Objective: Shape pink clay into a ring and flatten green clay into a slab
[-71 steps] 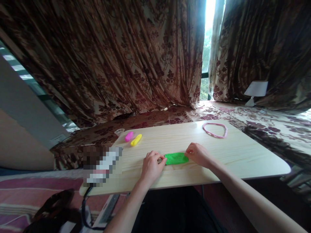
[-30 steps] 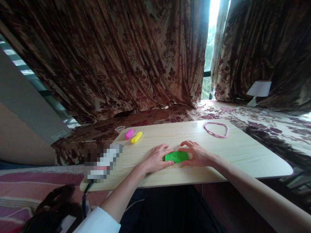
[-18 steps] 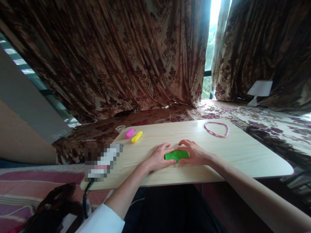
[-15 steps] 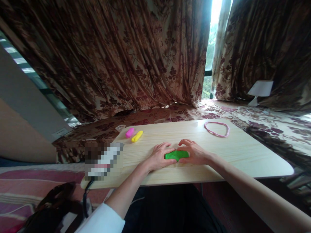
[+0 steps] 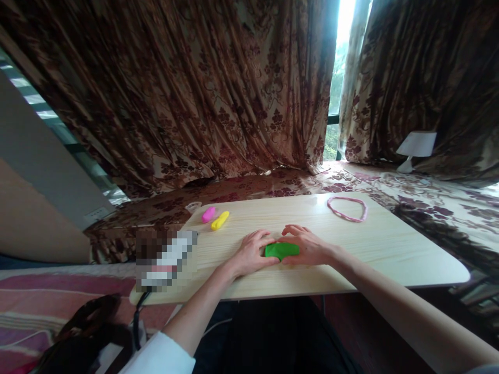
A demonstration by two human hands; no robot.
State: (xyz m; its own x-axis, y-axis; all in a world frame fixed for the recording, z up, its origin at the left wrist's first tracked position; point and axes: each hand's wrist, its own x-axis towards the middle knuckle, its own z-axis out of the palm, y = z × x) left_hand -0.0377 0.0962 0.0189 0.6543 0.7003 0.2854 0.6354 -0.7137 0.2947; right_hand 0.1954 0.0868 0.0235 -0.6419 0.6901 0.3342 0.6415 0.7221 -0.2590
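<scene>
A flattened piece of green modelling clay [image 5: 282,251] lies on the pale wooden table [image 5: 397,254] in front of me. My left hand [image 5: 255,251] grips its left end, thumb along the near edge and fingers along the far edge. From the other side, my right hand [image 5: 306,246] holds the right end in the same way. The two thumbs almost meet at the near edge. Farther back on the left lie a yellow clay piece [image 5: 220,221] and a pink clay piece [image 5: 208,214], close together.
A pink twisted loop [image 5: 346,209] lies at the table's back right. A blurred-out object [image 5: 167,259] with a black cord sits at the left edge. Behind the table are a cloth-covered ledge with a white lamp [image 5: 416,145] and patterned curtains [image 5: 234,93].
My right hand has moved slightly left, toward my left hand. The green clay between them looks a little shorter. The other pieces stay where they were.
</scene>
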